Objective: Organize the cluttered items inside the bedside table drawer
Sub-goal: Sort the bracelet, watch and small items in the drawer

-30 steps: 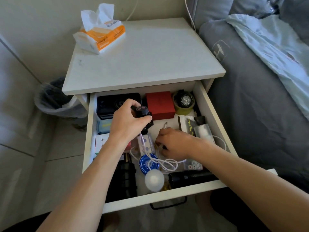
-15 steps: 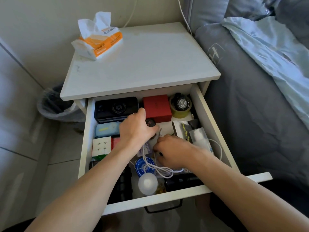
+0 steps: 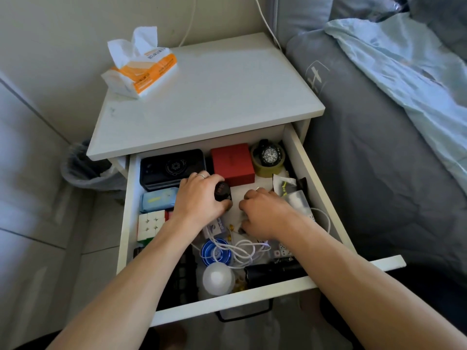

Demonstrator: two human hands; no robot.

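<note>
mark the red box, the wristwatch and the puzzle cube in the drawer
Red rectangular box [image 3: 232, 160], head view, centre of its top face.
Black wristwatch on the tape roll [image 3: 270, 154], head view, on the dial.
White-faced puzzle cube [image 3: 151, 224], head view, middle of the white face.

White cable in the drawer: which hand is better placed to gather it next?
Probably the right hand. It lies just beside the white cable, while the left hand already grips a small black object.

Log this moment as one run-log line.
stage: sorting drawer | left hand: grips small black round object | right hand: curled among small items, hold unclear | white cable: tangled near front
</note>
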